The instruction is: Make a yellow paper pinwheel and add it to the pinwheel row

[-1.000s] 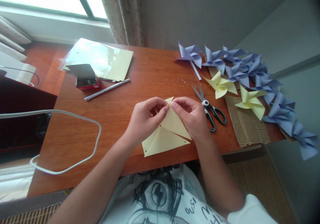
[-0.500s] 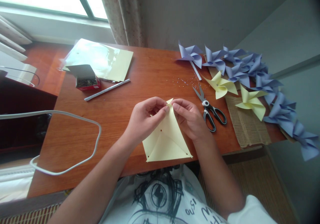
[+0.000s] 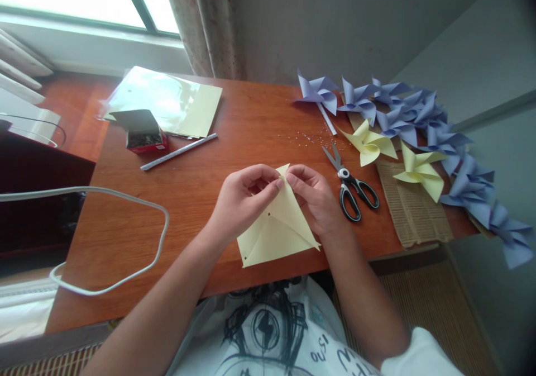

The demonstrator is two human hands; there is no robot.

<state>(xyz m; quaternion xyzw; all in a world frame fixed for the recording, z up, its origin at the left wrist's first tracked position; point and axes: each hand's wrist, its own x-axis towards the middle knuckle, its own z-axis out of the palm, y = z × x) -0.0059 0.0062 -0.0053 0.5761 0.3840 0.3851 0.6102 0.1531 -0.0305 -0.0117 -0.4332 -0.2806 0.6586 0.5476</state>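
Left hand (image 3: 243, 200): pinched shut on the upper corner of the yellow paper (image 3: 276, 228), thumb and fingertips closed on the fold. Right hand (image 3: 316, 197): likewise pinching the same corner from the other side, fingertips nearly meeting those of the left.

Yellow paper: cut and partly folded, lower part lying flat on the tabletop (image 3: 234, 124) at its near edge, upper corner raised between both hands. Small punched hole visible near the paper's centre.

Placement relative to the paper:
- Scissors (image 3: 349, 183): just right of it, beside the right hand, blades slightly parted, black handles toward the near edge.
- Corrugated card (image 3: 412, 211): further right, beyond the scissors.
- Two yellow pinwheels (image 3: 371, 141): right and further back, one partly on the card.
- Row of purple pinwheels (image 3: 419, 113): behind and right, curving along the wall to the tabletop's right end.
- Small scraps (image 3: 307, 137): scattered behind it, left of the scissors' blades.
- Grey stick (image 3: 179, 151): back left, lying at a slant.
- Small red box (image 3: 142, 133): back left, lid open, just beyond the stick.
- Yellow sheets (image 3: 167, 99) in a glossy sleeve: far back left, behind the box.
- White cable (image 3: 125, 197): far left, looping across the tabletop's left end.
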